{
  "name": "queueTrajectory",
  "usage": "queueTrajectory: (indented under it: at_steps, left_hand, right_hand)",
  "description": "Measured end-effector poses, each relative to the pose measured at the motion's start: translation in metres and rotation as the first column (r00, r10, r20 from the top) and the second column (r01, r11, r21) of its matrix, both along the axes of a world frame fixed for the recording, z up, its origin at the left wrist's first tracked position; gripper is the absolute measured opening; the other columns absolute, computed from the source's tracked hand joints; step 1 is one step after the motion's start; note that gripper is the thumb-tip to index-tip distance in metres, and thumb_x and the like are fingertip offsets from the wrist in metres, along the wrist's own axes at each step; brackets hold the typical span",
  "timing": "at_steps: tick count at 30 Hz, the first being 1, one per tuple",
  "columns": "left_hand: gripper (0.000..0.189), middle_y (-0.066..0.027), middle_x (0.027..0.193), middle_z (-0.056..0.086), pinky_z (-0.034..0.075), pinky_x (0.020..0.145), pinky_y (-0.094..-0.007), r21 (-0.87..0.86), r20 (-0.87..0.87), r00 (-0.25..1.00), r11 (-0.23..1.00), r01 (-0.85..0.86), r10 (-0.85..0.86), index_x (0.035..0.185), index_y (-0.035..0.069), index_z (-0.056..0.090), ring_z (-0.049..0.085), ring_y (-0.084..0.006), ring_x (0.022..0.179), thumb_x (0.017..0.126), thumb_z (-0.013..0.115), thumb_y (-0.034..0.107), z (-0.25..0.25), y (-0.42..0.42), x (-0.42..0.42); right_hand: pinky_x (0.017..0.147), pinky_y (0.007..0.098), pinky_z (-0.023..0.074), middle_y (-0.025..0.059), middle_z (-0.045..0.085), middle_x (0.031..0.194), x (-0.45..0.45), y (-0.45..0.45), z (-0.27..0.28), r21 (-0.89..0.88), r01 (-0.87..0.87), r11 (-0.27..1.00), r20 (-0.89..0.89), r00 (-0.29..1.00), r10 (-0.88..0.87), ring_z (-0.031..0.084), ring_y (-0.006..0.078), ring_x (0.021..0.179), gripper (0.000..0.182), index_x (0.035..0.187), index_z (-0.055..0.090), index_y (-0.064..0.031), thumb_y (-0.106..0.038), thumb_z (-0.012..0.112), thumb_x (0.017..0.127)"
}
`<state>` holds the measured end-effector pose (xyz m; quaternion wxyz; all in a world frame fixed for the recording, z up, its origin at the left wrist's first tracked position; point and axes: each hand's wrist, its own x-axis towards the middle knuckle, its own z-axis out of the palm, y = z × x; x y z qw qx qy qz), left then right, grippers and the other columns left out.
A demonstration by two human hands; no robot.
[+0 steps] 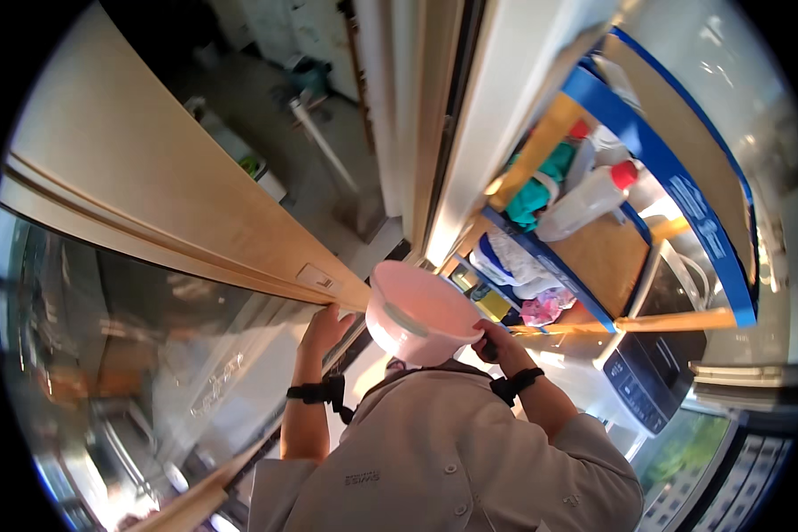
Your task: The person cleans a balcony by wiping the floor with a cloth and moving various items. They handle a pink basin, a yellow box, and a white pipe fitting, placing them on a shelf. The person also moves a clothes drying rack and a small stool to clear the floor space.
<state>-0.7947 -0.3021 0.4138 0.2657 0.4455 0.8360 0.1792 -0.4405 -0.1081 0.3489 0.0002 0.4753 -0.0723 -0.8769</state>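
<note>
A pink plastic basin (417,312) is tilted in front of my body, and no contents show inside it. At the basin's right rim is my right hand (499,346), its fingers closed on the edge; a dark object, too unclear to name, shows at that palm. My left hand (326,329) is raised to the left of the basin, at the edge of a sliding door frame (266,266), just below its recessed latch (319,278). The fingers there are apart and hold nothing; whether they touch the frame I cannot tell.
Beyond the doorway lies a dim room with a long-handled tool (322,143) on its floor. To the right stands a blue-edged shelf rack (698,206) holding a red-capped plastic bottle (588,203), green cloth (532,199) and pink fabric (545,307). A dark appliance (645,379) is below it.
</note>
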Motion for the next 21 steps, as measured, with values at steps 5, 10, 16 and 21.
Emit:
queueTrajectory:
  at_steps: [5, 10, 16, 21]
  left_hand:
    - [0.035, -0.0247, 0.079, 0.059, 0.044, 0.066, -0.044, -0.026, 0.017, 0.977, 0.976, -0.214, 0.214, 0.081, -0.003, 0.057, 0.058, -0.0397, 0.077, 0.083, 0.057, 0.032, 0.015, -0.03, 0.005]
    - [0.044, -0.0269, 0.076, 0.059, 0.044, 0.068, -0.0464, -0.167, -0.022, 0.862, 0.849, -0.502, 0.506, 0.074, -0.006, 0.058, 0.058, -0.0414, 0.078, 0.082, 0.056, 0.037, 0.017, -0.058, 0.012]
    - [0.039, -0.0233, 0.088, 0.06, 0.045, 0.073, -0.0452, -0.234, 0.1, 0.66, 0.662, -0.712, 0.745, 0.096, 0.0, 0.058, 0.057, -0.0417, 0.087, 0.081, 0.058, 0.036, 0.015, -0.07, 0.015]
    - [0.018, 0.0022, 0.072, 0.054, 0.041, 0.055, -0.0272, 0.106, 0.248, 0.588, 0.581, -0.807, 0.77, 0.08, 0.007, 0.059, 0.048, -0.0094, 0.063, 0.084, 0.06, 0.025, -0.054, -0.119, 0.02]
  right_hand:
    - [0.037, 0.0138, 0.0412, 0.0, 0.048, 0.06, -0.034, 0.041, -0.007, 0.036, -0.165, 0.986, -0.053, 0.985, 0.167, 0.044, 0.0072, 0.042, 0.013, 0.078, 0.048, -0.0066, -0.013, 0.059, 0.077]
    - [0.038, 0.0143, 0.0428, 0.0006, 0.05, 0.061, -0.07, 0.086, 0.002, 0.033, -0.318, 0.947, -0.083, 0.944, 0.32, 0.048, 0.0082, 0.043, 0.012, 0.081, 0.05, -0.0069, -0.014, 0.059, 0.077]
    - [0.041, 0.0188, 0.0479, -0.0005, 0.048, 0.056, -0.148, 0.12, -0.02, -0.154, -0.365, 0.918, -0.136, 0.928, 0.346, 0.05, 0.0095, 0.046, 0.012, 0.077, 0.05, -0.0083, -0.014, 0.061, 0.076]
    - [0.043, 0.0185, 0.0482, 0.0005, 0.048, 0.056, -0.237, 0.128, -0.039, -0.222, -0.393, 0.892, -0.116, 0.92, 0.375, 0.052, 0.01, 0.05, 0.013, 0.07, 0.049, -0.007, -0.011, 0.06, 0.075]
